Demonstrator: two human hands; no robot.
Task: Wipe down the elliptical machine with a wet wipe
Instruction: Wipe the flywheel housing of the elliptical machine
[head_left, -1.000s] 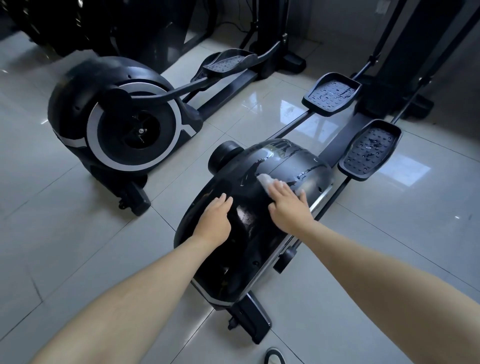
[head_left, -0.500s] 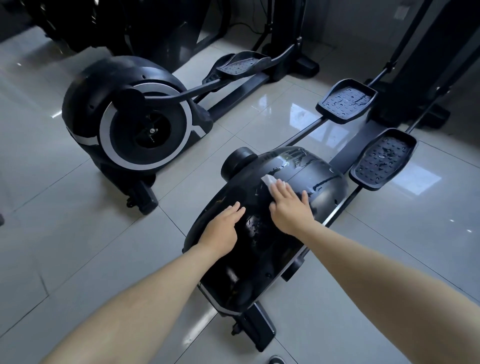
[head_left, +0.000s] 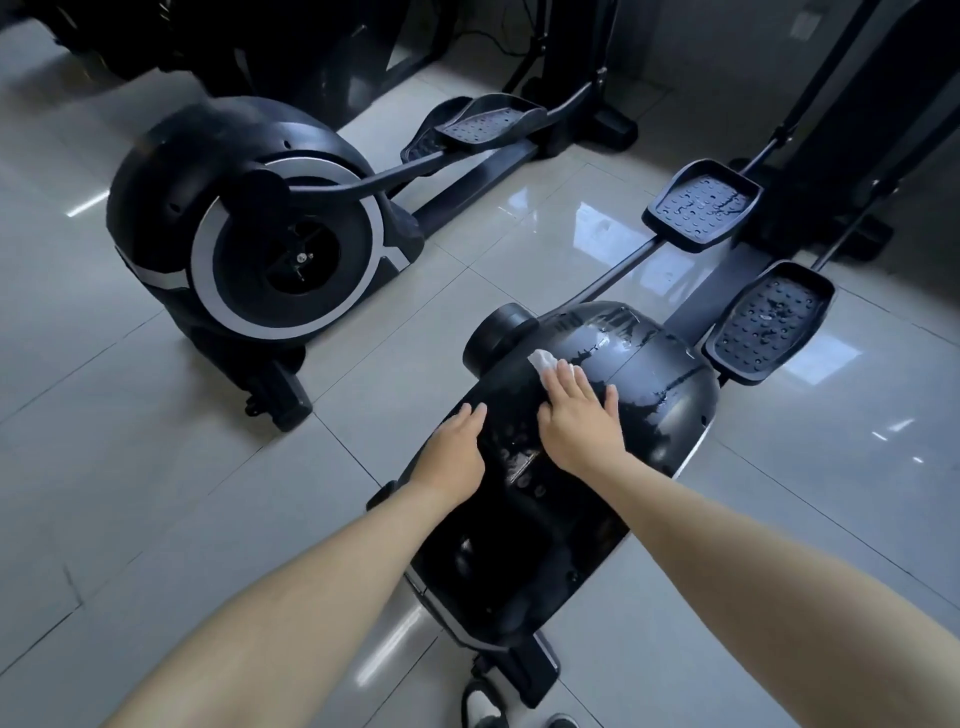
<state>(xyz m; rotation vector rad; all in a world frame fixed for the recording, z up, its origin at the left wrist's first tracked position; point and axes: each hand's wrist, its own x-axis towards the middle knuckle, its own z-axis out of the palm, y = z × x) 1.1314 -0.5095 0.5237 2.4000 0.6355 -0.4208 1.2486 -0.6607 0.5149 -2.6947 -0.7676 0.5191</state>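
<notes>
The black elliptical machine's flywheel housing (head_left: 660, 410) lies below me, glossy with wet streaks on its top. My right hand (head_left: 576, 421) presses flat with straight fingers on a white wet wipe (head_left: 545, 361), whose edge shows beyond the fingertips on the housing's upper left. Beside it, my left hand (head_left: 457, 449) rests flat on the left side of the housing. Two black pedals (head_left: 701, 205) (head_left: 769, 319) extend behind the housing, both spotted with moisture.
A second elliptical (head_left: 260, 244) with a silver-ringed flywheel stands to the left on the glossy tiled floor (head_left: 130, 493). Uprights and frames of the machines (head_left: 831, 130) rise at the back. Shoe tips (head_left: 488, 719) show at the bottom edge.
The view has shifted so the housing sits further right and lower. My right hand with the wipe has slid slightly toward the upper left of the housing. The left hand stays resting.
</notes>
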